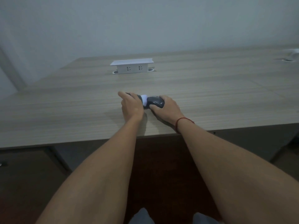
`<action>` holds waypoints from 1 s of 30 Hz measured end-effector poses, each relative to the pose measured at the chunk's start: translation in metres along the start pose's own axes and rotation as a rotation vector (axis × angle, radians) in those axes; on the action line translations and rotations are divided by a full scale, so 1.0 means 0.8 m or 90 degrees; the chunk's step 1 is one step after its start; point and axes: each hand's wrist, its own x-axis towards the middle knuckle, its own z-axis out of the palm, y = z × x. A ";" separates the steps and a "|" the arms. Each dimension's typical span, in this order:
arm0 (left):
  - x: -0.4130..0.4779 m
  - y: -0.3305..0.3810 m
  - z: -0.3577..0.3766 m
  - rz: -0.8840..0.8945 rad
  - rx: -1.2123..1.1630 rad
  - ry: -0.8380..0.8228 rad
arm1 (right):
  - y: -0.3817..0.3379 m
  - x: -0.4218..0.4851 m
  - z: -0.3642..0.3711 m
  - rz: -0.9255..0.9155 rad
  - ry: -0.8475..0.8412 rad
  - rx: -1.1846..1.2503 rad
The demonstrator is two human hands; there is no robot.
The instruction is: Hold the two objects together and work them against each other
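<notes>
So we're looking down at our two hands working close together near the middle of a wooden desk (210, 88). Our right hand (166, 107) is gripping a dark computer mouse (156, 101), fingers curled round its right side and underneath, and it's sitting tilted rather than flat, just above the desk top. Our left hand (131, 105) is wrapped around something white (144, 100), maybe a wipe or a pad, hard to tell with the blur, and it's pressing that against the left end of the mouse. There's also a dark bit (129, 94) poking out on the far side of the left hand, touching the fingers, but we can't make out what it is. The left index finger is sticking out toward the far left.

A red string bracelet (179, 122) is sitting on our right wrist.

Nothing like a box or bin is showing up with stuff in it. The closest thing is a white pop-up socket unit (132, 66) standing open at the far side of the desk, well apart from the hands, with two outlets facing us. Over at the far right there's a round cable hole (287, 60) with a pale object (292, 51) just beyond it.

Behind the desk a plain pale wall (145, 21) is filling the background, and the light's pretty dim.
</notes>
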 end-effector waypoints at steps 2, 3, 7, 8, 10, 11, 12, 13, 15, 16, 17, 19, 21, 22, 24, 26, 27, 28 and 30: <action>0.002 -0.001 0.001 -0.035 -0.008 0.003 | -0.002 0.004 0.000 0.010 0.021 0.021; 0.002 0.000 0.001 -0.042 -0.016 0.007 | -0.003 0.006 0.001 0.016 0.028 0.028; 0.002 0.001 -0.002 -0.062 -0.071 0.028 | -0.002 0.008 0.004 0.018 0.051 -0.002; 0.001 0.001 -0.003 -0.059 -0.076 0.021 | -0.001 0.008 0.004 0.020 0.063 -0.010; -0.002 0.002 -0.004 -0.045 -0.077 -0.015 | -0.001 0.008 0.005 0.030 0.087 -0.010; -0.005 0.002 -0.004 -0.035 -0.076 -0.035 | -0.001 0.009 0.005 0.036 0.093 -0.004; -0.007 0.003 -0.003 -0.022 -0.075 -0.052 | -0.001 0.009 0.006 0.043 0.096 0.005; -0.010 0.003 -0.002 -0.006 -0.078 -0.067 | -0.002 0.009 0.006 0.050 0.098 0.017; -0.016 0.003 -0.001 0.018 -0.092 -0.097 | -0.003 0.009 0.005 0.066 0.106 0.039; -0.018 0.003 0.000 0.020 -0.097 -0.110 | -0.004 0.009 0.005 0.071 0.111 0.044; -0.019 0.003 0.000 0.018 -0.096 -0.113 | -0.004 0.009 0.005 0.073 0.115 0.046; -0.020 0.003 -0.002 0.006 -0.077 -0.086 | -0.004 0.010 0.005 0.064 0.118 0.042; -0.018 0.004 -0.005 -0.016 -0.065 -0.041 | -0.004 0.009 0.006 0.058 0.119 0.029; -0.017 0.005 -0.005 -0.023 -0.064 -0.028 | -0.003 0.009 0.006 0.056 0.118 0.025; -0.017 0.004 -0.004 -0.019 -0.048 -0.034 | -0.001 0.010 0.008 0.052 0.124 0.018; -0.017 0.002 -0.002 0.005 0.005 -0.077 | 0.000 0.012 0.008 0.049 0.131 0.011; -0.018 0.001 -0.001 0.018 0.036 -0.103 | 0.001 0.013 0.009 0.050 0.131 0.011; -0.017 0.000 0.001 0.025 0.059 -0.123 | 0.001 0.014 0.009 0.053 0.129 0.011; -0.015 -0.002 0.003 0.016 0.075 -0.119 | 0.002 0.015 0.008 0.054 0.127 0.008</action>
